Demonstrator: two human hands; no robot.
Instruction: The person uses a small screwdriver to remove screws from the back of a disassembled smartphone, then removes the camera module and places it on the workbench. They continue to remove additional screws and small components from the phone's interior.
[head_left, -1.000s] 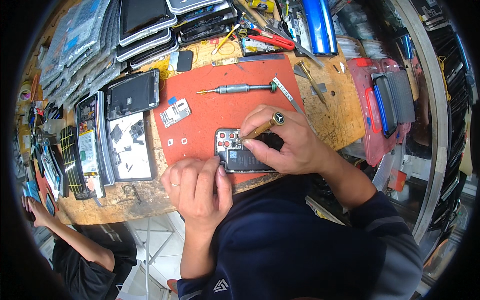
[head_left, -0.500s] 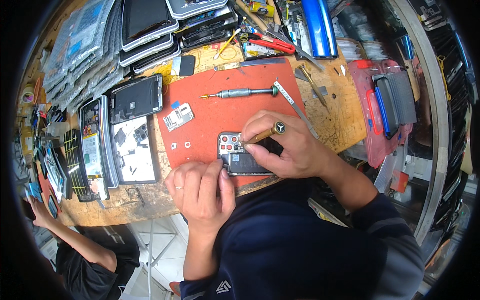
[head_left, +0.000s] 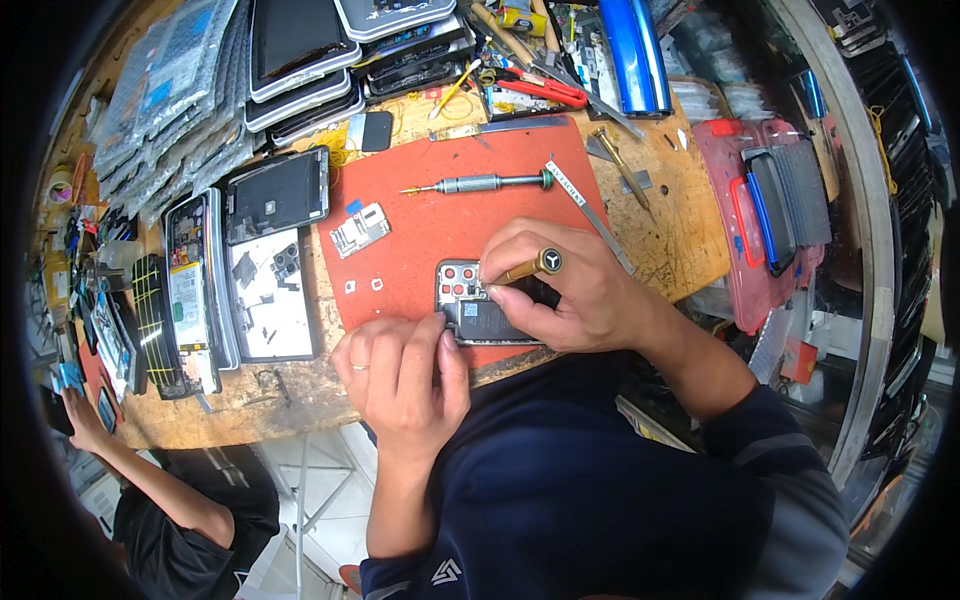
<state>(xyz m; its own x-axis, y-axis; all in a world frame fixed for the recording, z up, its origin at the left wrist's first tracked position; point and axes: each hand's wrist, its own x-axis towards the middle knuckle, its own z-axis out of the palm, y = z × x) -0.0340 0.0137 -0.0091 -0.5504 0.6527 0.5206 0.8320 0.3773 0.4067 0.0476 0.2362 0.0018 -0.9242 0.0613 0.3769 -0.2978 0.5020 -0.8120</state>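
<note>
An opened smartphone (head_left: 482, 320) lies on the red mat (head_left: 400, 240), its battery and camera cutouts exposed. My right hand (head_left: 560, 295) pinches a brass screwdriver (head_left: 535, 262) over the phone's upper part; its tip is hidden by my fingers. My left hand (head_left: 400, 385) has curled fingers at the phone's lower left edge, holding it there. A silver screwdriver (head_left: 478, 184), a metal shield plate (head_left: 358, 228), two small parts (head_left: 377, 284) and a long thin metal strip (head_left: 610, 242) lie around the phone.
Opened phone bodies (head_left: 188, 300), a white parts tray (head_left: 270, 330), stacked bubble-wrapped parcels (head_left: 160, 100) and stacked trays (head_left: 300, 50) crowd the left and back. A pink case (head_left: 735, 220) stands at the right. Another person's arm (head_left: 160, 480) reaches in at lower left.
My hands keep their places on the phone and screwdriver, with little visible movement. The bench has shifted slightly in view. The other person's hand has moved slightly.
</note>
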